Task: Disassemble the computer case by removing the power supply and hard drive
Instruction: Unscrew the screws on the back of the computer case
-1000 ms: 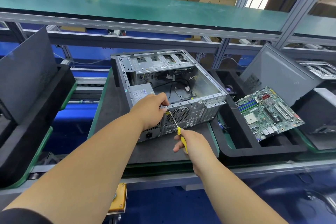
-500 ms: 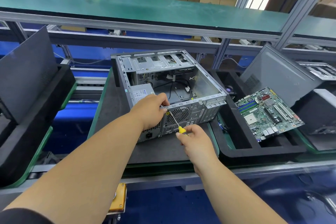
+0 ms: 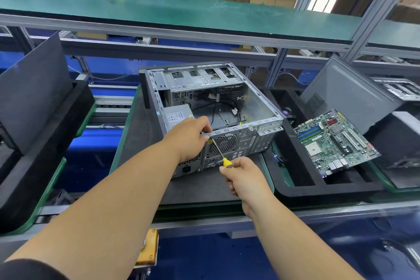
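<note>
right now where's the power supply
In the head view, the power supply sits inside the open computer case, in its near-left corner, just behind the left hand gripping the case's rear edge.

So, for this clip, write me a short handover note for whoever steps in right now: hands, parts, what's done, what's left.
Left hand grips the top rear edge of the computer case, steadying it.
Right hand holds the yellow-handled screwdriver, tip at the rear panel near the left hand.
Power supply sits inside the case, not yet removed.
Motherboard is out, leaning in the tray to the right.
Hard drive: not clearly visible.
Left: pull the power supply, then the drive.
</note>
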`<state>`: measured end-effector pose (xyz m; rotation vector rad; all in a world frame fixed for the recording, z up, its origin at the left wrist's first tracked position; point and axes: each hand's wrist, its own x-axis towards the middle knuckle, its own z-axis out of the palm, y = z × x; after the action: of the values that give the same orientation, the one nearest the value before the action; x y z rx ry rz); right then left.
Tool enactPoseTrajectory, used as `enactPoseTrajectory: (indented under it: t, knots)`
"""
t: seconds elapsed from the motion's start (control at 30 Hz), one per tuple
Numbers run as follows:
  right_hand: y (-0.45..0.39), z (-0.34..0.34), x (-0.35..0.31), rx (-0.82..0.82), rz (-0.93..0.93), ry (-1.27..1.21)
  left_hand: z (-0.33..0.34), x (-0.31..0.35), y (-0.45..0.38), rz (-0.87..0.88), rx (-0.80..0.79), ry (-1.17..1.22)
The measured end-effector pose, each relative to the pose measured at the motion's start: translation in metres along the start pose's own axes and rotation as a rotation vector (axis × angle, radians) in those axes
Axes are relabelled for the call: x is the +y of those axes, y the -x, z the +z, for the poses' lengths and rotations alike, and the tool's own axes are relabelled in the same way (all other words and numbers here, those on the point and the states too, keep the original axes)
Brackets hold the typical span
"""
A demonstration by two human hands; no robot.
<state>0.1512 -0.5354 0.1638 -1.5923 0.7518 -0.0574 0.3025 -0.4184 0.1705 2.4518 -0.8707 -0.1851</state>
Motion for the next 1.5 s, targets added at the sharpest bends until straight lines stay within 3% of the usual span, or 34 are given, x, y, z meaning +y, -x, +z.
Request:
enactPoseTrajectory:
  t: [0.23,0.37,0.53,0.77,1.2,1.4,1.5]
  knots:
    - [0.000,0.004,-0.013,-0.079,0.292,-0.120,-0.001,0.000,0.000,0.008,0.004,0.004]
    - [-0.001,-0.002,-0.005,-0.046,0.123,-0.001,-0.001,-0.001,0.000,0.012,0.000,0.000]
    - [-0.001,-0.002,0.003,-0.037,0.037,-0.055,0.001,-0.001,-0.001,0.002,0.003,0.005]
    - [0.003,0.001,-0.007,-0.115,0.262,-0.203,0.000,-0.001,0.000,0.004,0.007,0.004]
    - [-0.001,0.001,0.005,-0.051,0.024,-0.078,0.000,0.000,0.001,0.006,0.012,0.003]
    - [0.003,0.002,-0.008,-0.123,0.270,-0.217,0.000,0.000,0.000,0.000,0.007,0.011]
    - [0.004,0.001,-0.010,-0.090,0.265,-0.141,0.000,-0.001,0.000,0.000,-0.007,0.014]
